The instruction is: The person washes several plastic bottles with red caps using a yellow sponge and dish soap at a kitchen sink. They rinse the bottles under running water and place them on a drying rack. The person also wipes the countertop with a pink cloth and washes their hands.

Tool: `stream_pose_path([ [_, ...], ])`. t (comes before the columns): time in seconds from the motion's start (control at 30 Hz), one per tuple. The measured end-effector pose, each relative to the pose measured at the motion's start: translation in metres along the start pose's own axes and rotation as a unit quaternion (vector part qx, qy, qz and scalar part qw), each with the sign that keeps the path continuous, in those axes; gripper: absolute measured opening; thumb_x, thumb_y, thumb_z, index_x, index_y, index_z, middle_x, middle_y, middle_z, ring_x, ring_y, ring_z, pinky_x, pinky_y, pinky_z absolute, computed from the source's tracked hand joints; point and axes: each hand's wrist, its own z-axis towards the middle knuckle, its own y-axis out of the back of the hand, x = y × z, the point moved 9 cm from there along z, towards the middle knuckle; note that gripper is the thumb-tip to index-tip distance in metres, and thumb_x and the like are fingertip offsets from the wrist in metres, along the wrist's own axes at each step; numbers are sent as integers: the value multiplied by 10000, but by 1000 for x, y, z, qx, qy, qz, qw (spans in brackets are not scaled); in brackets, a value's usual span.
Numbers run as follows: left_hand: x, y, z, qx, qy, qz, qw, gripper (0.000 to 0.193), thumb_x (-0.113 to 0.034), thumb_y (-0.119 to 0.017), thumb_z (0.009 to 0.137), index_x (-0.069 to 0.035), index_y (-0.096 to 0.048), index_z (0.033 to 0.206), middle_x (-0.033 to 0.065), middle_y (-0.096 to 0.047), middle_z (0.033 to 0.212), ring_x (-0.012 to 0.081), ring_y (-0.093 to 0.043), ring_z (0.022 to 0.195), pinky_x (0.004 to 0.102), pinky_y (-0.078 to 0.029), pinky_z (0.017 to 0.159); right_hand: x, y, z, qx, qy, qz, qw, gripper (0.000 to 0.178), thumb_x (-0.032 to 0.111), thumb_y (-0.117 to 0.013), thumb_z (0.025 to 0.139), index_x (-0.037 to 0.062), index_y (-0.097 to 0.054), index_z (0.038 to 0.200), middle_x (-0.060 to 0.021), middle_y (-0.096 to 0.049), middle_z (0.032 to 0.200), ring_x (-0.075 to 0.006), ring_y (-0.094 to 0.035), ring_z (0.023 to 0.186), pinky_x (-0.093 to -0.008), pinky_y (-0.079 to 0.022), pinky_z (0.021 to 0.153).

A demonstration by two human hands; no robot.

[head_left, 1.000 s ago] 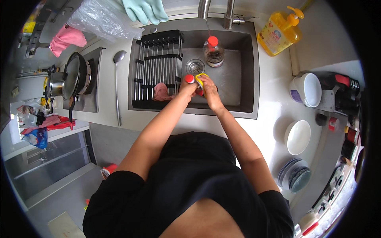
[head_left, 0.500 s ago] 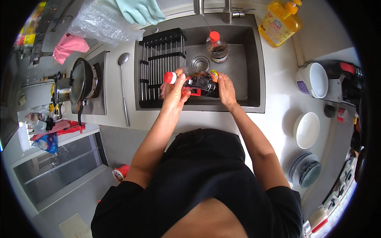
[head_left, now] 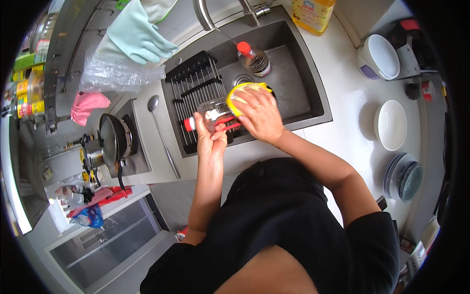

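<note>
My left hand (head_left: 210,142) is closed around the neck end of a clear plastic bottle (head_left: 211,107) with a red cap, held tilted over the near side of the sink (head_left: 299,73). A red strip shows along its near side. My right hand (head_left: 264,115) presses a yellow cloth (head_left: 234,102) over the bottle's other end, hiding most of that end. Beyond my hands, a second red-capped bottle (head_left: 258,64) with dark contents stands in the basin under the faucet (head_left: 203,14), from which a thin stream runs.
A black-and-metal drying rack (head_left: 193,81) spans the sink's left part. On the counter lie a long spoon (head_left: 164,137) and, to the right, a white bowl (head_left: 390,125) and stacked dishes (head_left: 409,179). A yellow soap bottle (head_left: 313,17) stands behind the sink; a pan (head_left: 112,139) sits at left.
My right hand has moved from the bottle's end onto its upper side, with the yellow cloth now spread under it. The bottle has shifted left and tilted. The whole view has turned.
</note>
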Motion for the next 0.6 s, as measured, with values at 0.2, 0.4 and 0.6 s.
stream_pose_path([
  [0.2, 2, -17, -3, -22, -24, -28, 999, 355, -395, -727, 759, -102, -636, 937, 109, -581, 891, 154, -473, 624, 129, -349, 328, -56, -5, -19, -94, -208, 47, 973, 388, 212, -512, 862, 136, -512, 1243, -80, -445, 1322, -333, -328, 1271, -490, -256, 1038],
  [0.4, -1, -33, -1, 50, -19, 49, 997, 321, -384, -633, 856, -110, -590, 1018, 42, -620, 868, 100, -510, 545, 128, -323, 334, 38, -5, 14, -32, -52, 99, 993, 396, 211, -475, 882, 136, -499, 1270, -79, -435, 1337, -306, -357, 1260, -504, -234, 1041],
  [0.6, -7, -96, -40, 121, -158, 394, 897, 542, -123, -685, 812, -58, -432, 1287, 96, -579, 1114, 48, -478, 487, 144, -328, 324, -44, -21, 26, 219, -267, 328, 879, 440, 373, -302, 981, 43, -564, 1107, -141, -607, 1041, -327, -568, 943, -382, -428, 845],
])
